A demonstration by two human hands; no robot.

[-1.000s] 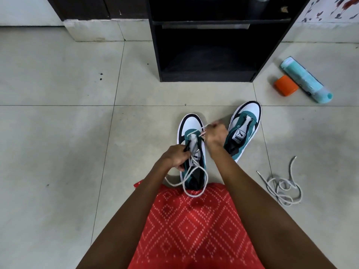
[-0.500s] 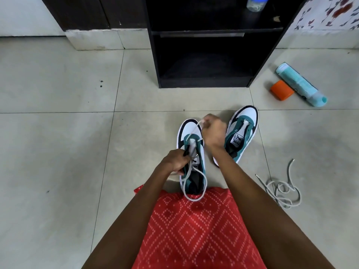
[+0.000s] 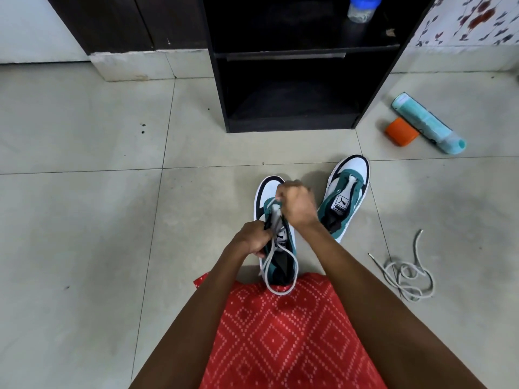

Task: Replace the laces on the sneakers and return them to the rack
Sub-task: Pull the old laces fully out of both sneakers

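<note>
Head view: right hand (image 3: 296,203) pinches lace (image 3: 276,259); left hand (image 3: 254,238) grips sneaker (image 3: 269,192).

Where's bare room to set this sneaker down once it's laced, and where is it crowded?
Free: the floor tiles left of the held sneaker, back to the white plinth; the rack's lower shelf looks bare, though dark. Crowded: right side, with the second sneaker, the loose lace, the orange container and teal bottle. A jar sits on the upper shelf.

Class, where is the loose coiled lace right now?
Head view: the loose lace lies on the floor at right, just nearer than the right-hand sneaker.
</note>
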